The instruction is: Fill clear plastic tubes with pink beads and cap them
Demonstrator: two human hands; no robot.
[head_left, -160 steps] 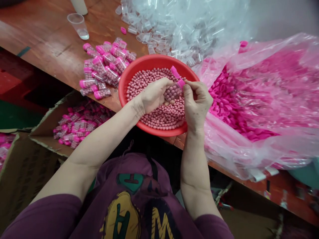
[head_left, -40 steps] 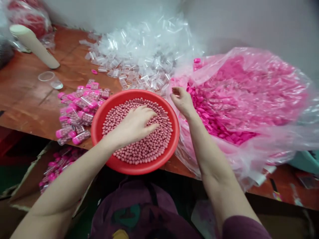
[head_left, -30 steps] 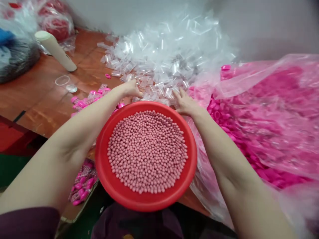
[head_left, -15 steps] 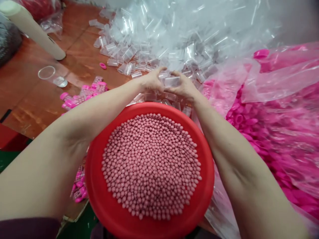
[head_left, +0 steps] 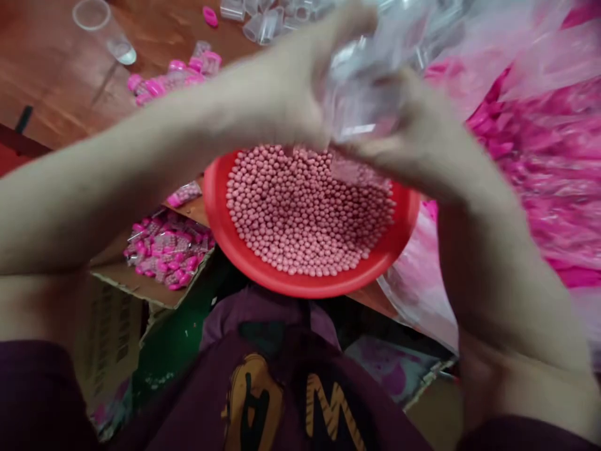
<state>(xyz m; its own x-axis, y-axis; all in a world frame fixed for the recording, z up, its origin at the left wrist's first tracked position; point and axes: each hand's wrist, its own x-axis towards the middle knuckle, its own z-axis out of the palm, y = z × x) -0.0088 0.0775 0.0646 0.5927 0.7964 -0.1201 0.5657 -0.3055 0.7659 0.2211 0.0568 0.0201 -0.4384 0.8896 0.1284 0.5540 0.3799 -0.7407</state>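
Note:
Between my two hands is a bunch of clear plastic tubes, blurred by motion. My left hand is closed against their left side, and my right hand grips them from the right. They are held just above the far part of a red basin. Inside it lies a heap of small pink balls. One more clear tube seems to rest on the balls under my right hand, though the blur hides its shape.
Filled tubes with pink caps lie on the brown table near a clear cup. More fill a cardboard box at lower left. Loose clear tubes lie at the back; bagged pink caps cover the right.
Both hands have come back from the pile of clear tubes to above the basin, bringing a bunch of tubes. The view has tilted down toward my lap.

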